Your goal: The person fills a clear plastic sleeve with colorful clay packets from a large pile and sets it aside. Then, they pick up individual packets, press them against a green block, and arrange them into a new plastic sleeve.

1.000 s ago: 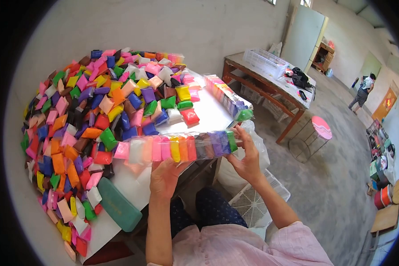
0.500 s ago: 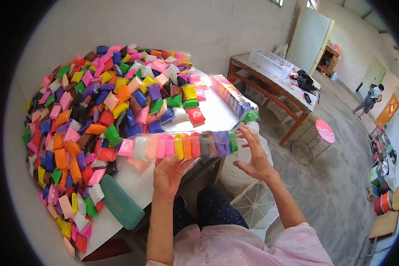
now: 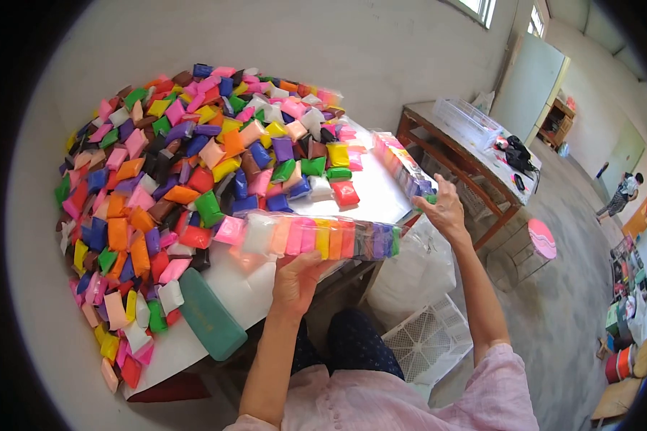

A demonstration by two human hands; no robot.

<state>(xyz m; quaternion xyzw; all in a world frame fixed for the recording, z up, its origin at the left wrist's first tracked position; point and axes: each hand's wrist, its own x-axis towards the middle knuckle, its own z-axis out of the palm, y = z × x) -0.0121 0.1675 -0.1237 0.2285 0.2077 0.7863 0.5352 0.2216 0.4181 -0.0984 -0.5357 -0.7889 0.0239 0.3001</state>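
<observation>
My left hand [image 3: 295, 280] grips a long clear plastic sleeve [image 3: 331, 239] from below, near its middle. Inside it is a row of small coloured packets, pink and white at the left, green at the right end. A second filled clear sleeve [image 3: 401, 164] lies along the table's right edge. My right hand [image 3: 447, 210] is at the near end of that one, thumb and fingers around its green tip. Left of the held sleeve rises a large heap of loose coloured packets [image 3: 158, 179], spread over the white table [image 3: 377, 197].
A green case [image 3: 212, 314] lies at the table's front edge. Below are a clear plastic bag [image 3: 417, 262] and a white plastic basket [image 3: 431, 337]. A wooden table [image 3: 514, 169], a pink-topped stool [image 3: 541, 239] and a distant person [image 3: 622, 195] are to the right.
My right hand has moved away from the held sleeve's green end to the near end of the second sleeve. The left hand keeps its hold. The view has turned slightly.
</observation>
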